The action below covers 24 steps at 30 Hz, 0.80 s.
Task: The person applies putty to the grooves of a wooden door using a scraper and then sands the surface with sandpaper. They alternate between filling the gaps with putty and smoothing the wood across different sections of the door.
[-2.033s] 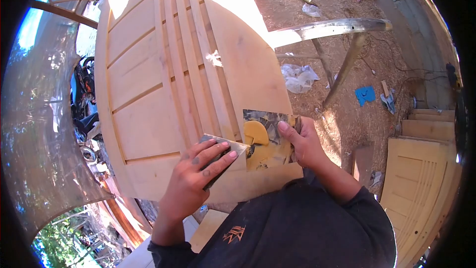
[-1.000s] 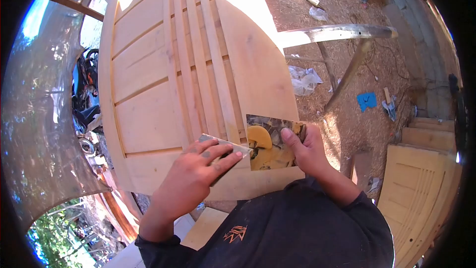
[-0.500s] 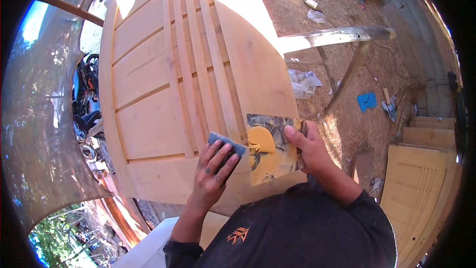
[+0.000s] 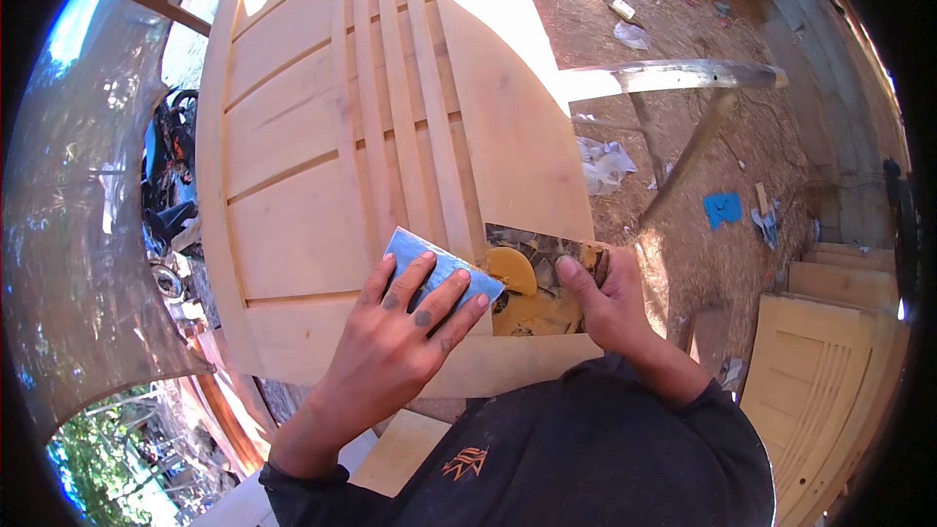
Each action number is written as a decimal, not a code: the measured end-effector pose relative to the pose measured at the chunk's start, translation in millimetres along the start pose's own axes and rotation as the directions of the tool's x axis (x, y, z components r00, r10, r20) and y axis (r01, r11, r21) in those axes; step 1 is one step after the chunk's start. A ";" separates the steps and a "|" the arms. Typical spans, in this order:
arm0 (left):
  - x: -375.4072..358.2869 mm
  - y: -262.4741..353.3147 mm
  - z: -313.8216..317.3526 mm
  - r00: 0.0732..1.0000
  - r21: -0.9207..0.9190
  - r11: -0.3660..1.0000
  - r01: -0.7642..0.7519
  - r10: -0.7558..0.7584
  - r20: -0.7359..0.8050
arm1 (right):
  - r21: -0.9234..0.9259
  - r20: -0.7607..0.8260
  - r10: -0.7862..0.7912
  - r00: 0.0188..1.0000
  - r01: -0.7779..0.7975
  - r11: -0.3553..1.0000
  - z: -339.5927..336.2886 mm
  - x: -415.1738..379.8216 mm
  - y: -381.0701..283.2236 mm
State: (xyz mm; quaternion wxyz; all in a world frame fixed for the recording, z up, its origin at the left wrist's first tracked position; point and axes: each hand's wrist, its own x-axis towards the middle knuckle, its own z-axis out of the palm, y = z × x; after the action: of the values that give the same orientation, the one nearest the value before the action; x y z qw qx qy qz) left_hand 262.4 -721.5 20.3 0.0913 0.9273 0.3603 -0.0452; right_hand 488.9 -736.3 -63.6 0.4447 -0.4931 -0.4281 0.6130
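My left hand [image 4: 390,342] is closed on a flat blue-grey spreader blade [image 4: 442,262], fingers laid across its face. The blade's right corner meets a mound of yellow putty [image 4: 513,271] on a thin, stained plate [image 4: 535,237]. My right hand [image 4: 617,304] grips that plate by its right side, thumb on top. More putty is smeared over the plate's lower part. Both hands are over the near end of a large pale wooden door [image 4: 283,244], which has recessed panels and long raised strips.
A wooden beam [image 4: 673,78] juts out right of the door. Plastic bags [image 4: 607,164] and a blue scrap [image 4: 722,209] lie on the dirt floor. More door panels [image 4: 805,371] lean at the lower right. A mesh sheet [image 4: 88,205] hangs at left, near a motorcycle [image 4: 174,146].
My left hand has turned and moved forward, the blade tilting so its face catches light, its corner now over the putty. The plate has tipped to a flatter angle in my right hand.
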 end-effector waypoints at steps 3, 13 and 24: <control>8.1 -3.4 1.8 0.997 0.016 0.998 -0.052 0.051 0.056 | -0.071 -0.051 0.001 0.999 -0.005 0.997 -4.1 -0.6 9.6; 29.8 -76.5 -0.6 0.905 -0.765 0.529 0.367 -0.393 0.162 | 0.054 -0.213 0.111 0.971 -0.102 0.993 -29.9 25.3 40.3; 199.5 -283.6 4.3 0.902 -0.426 0.883 0.197 -0.333 -0.274 | 0.508 -0.267 0.276 0.923 -0.109 0.855 -33.7 82.2 56.8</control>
State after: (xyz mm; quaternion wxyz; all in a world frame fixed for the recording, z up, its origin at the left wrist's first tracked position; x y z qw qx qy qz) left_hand 217.4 -385.5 -52.5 0.2024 0.8253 0.4972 0.1752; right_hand 505.4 -667.4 -141.7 0.5544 -0.5028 -0.1283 0.6507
